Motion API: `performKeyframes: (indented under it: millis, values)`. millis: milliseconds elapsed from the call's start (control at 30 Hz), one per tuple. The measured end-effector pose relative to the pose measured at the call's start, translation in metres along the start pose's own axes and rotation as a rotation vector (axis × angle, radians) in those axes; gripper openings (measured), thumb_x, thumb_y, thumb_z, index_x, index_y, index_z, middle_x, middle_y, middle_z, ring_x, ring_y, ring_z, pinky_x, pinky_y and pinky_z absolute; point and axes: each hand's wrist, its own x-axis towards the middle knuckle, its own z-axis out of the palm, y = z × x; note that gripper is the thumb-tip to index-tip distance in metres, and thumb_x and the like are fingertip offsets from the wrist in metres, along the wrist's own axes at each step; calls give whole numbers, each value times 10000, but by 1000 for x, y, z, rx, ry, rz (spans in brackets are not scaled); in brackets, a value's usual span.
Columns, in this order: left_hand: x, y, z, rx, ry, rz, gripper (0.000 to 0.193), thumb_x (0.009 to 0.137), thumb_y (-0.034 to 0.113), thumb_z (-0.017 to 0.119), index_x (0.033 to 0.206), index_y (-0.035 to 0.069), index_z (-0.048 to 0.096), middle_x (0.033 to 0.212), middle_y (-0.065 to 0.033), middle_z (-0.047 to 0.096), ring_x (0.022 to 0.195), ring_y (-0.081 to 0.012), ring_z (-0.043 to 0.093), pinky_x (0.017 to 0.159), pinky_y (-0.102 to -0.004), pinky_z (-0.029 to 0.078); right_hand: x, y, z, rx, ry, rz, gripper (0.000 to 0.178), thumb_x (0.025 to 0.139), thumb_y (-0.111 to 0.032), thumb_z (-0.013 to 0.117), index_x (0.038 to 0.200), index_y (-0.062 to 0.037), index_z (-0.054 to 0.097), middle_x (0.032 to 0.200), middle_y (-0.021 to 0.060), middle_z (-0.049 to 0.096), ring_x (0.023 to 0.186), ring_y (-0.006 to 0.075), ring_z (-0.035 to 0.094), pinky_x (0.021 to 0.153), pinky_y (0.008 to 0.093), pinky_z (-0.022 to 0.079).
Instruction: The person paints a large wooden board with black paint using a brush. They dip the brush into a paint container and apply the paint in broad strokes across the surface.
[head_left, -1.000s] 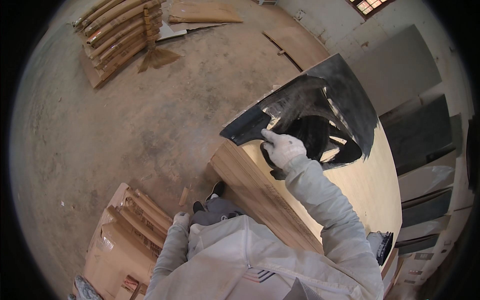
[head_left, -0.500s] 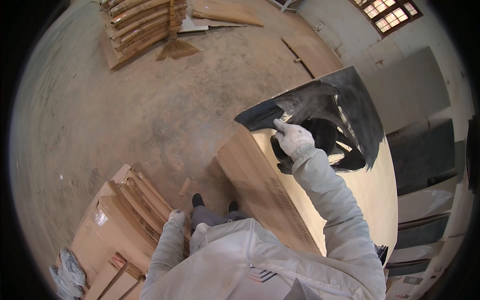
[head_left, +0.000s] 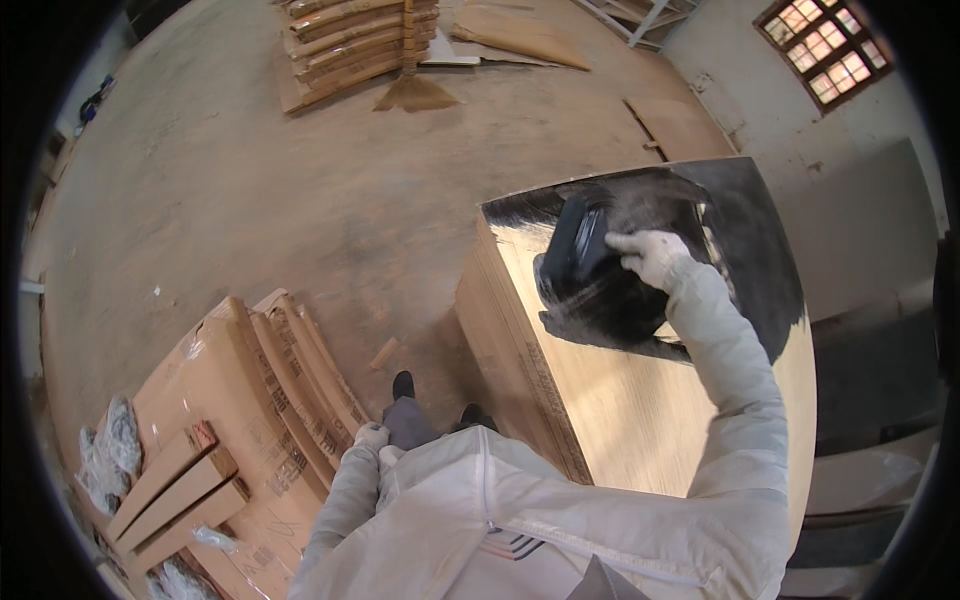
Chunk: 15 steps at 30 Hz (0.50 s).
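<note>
Closest to me is the worker's pale jacket, with two dark shoes showing past its hem. The gloved left hand hangs low, just beside a leaning group of cartons; its fingers are curled, but I can't tell whether they hold anything. Dark print and loose marker strokes run over the cartons. Three long, narrow cardboard pieces lie on them, near crumpled clear plastic.

Across from these stands one tall stack of boards, with dark print down its side. Its top board is pale wood, smeared with black coating over the far part. The gloved right hand is partly closed on what looks like a dark flat spreader, black against black, lying on that coating. The hand and sleeve hide some of the smear.

Past the stack, a grey panel and darker ones lean along the right. One wood scrap lies on the floor. Farther off, one broom stands against at least four piled brown packs; one barred window lights the wall.
</note>
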Motion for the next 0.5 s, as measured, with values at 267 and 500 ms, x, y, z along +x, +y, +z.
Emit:
performKeyframes:
  millis: [267, 500]
  values:
    - [-41, -48, 16, -99, 131, -83, 358, 920, 329, 662, 1112, 68, 814, 1140, -190, 791, 1148, -339, 742, 1037, -410, 556, 48, 10, -5, -93, 66, -278, 481, 933, -136, 735, 1393, -275, 714, 1077, 168, 756, 1058, 355, 715, 958, 410, 567]
    - [-65, -39, 18, -278, 153, -87, 367, 931, 277, 687, 1151, -1, 783, 1085, -199, 799, 1067, -312, 763, 967, -388, 579, 49, -46, -15, 270, -224, -109, 400, 955, -234, 764, 1353, -266, 744, 1174, 144, 771, 1067, 347, 716, 938, 399, 565]
